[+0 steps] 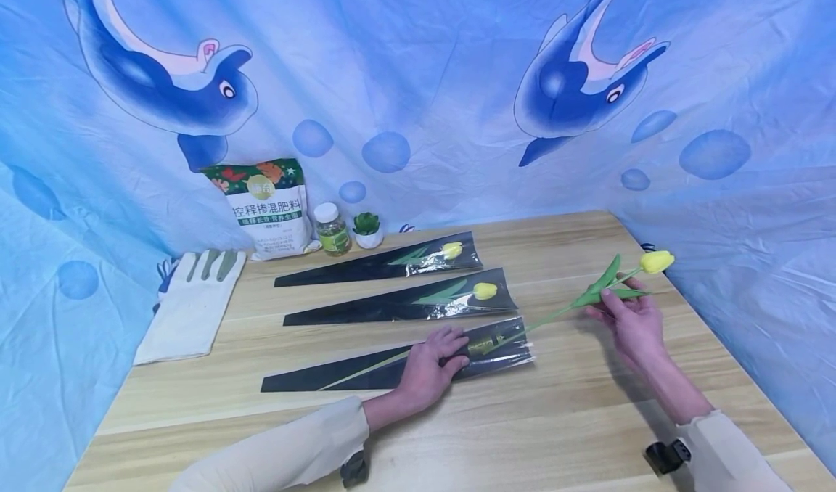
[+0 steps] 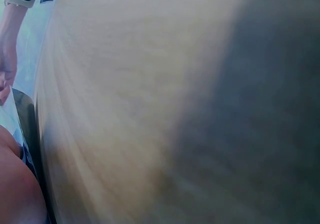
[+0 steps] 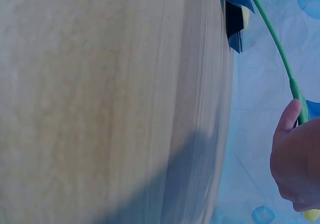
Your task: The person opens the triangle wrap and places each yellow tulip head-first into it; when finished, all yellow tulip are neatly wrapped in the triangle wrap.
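My right hand (image 1: 630,325) pinches a yellow artificial tulip (image 1: 656,262) by its stem and leaves, below the bloom. The tulip's green stem (image 3: 270,29) runs left from that hand into the wide end of the nearest black flower sleeve (image 1: 307,382), and its lower end shows near the narrow end. My left hand (image 1: 431,369) rests on this sleeve with fingers extended, covering its middle. A gold label (image 1: 485,343) shows on the sleeve beside the left fingers. In the left wrist view, mostly blurred table fills the frame.
Behind lie two black sleeves, a middle one (image 1: 353,310) and a far one (image 1: 339,270), each holding a yellow tulip. Along the back stand a fertilizer bag (image 1: 274,212), a jar (image 1: 333,232) and a small potted succulent (image 1: 368,232). White gloves (image 1: 189,310) lie at the left edge.
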Motion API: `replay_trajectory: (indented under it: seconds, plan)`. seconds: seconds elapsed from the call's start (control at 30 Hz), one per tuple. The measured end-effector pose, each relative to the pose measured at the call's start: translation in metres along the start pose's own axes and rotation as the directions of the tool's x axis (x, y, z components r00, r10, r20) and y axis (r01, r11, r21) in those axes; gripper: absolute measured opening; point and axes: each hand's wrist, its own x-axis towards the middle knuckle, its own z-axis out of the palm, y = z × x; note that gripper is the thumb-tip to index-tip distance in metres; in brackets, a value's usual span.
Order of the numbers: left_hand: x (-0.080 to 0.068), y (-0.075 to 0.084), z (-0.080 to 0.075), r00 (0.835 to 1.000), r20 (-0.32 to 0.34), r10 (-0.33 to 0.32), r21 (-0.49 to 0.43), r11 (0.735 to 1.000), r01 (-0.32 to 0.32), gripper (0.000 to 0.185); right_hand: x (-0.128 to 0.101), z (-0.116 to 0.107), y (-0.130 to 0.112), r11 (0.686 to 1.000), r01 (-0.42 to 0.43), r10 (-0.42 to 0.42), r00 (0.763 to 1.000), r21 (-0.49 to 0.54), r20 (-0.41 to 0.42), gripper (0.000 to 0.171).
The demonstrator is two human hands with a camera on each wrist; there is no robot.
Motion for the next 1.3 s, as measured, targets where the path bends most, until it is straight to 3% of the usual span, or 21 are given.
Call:
replay_trajectory:
  seconds: [0.17, 0.77, 1.3]
  plan:
    - [0.000, -0.002, 0.002, 1.000, -0.016, 0.023, 0.014, 1.000, -0.023, 0.037, 0.000, 0.003, 0.001, 0.999, 0.046, -0.047, 0.999, -0.027, -0.025, 0.042]
    - [0.003, 0.000, 0.006, 0.999, -0.030, 0.028, 0.000, 1.000, -0.028, 0.036, -0.015, 0.009, 0.011, 0.965, 0.042, -0.065, 0.995, -0.259, -0.081, 0.035]
    - [0.006, 0.005, 0.008, 1.000, -0.027, 0.009, -0.017, 1.000, -0.010, 0.033, -0.028, 0.023, 0.023, 0.892, -0.165, 0.111, 0.982, -0.420, -0.151, 0.037]
